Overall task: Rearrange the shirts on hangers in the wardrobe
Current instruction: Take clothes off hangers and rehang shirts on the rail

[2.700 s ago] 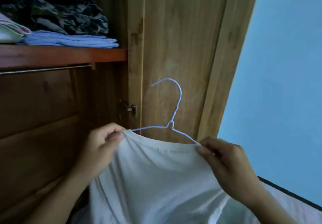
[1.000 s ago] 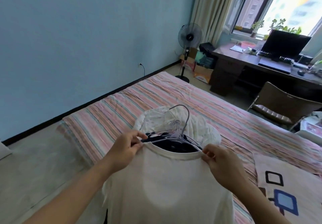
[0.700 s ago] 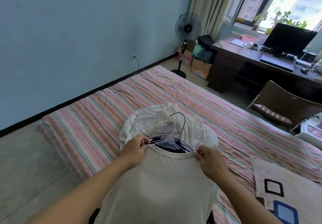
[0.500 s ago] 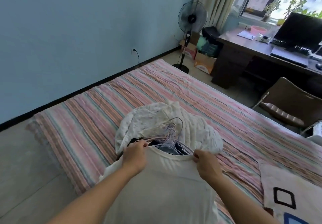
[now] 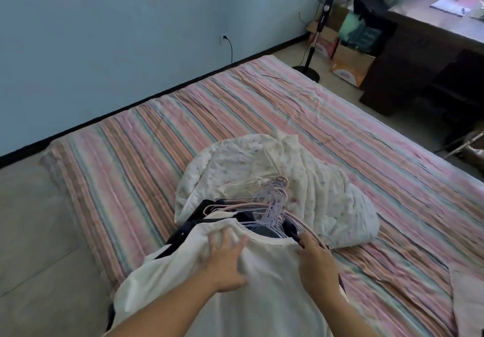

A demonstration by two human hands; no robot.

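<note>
A white shirt lies on top of a pile of dark garments at the near edge of the bed. A bundle of thin pale wire hangers sticks out beyond its collar. My left hand rests on the shirt's left shoulder with its fingers spread. My right hand holds the shirt's right shoulder, its fingertips at the end of a hanger arm. The wardrobe is out of view.
A rumpled white quilt lies just behind the hangers on the striped bed sheet. A standing fan, cardboard boxes and a dark desk stand at the far right. Bare floor runs along the left.
I turned from the wardrobe to the bed and lowered the white shirt onto the pile. My left hand has gone from pinching the shoulder to lying spread on it.
</note>
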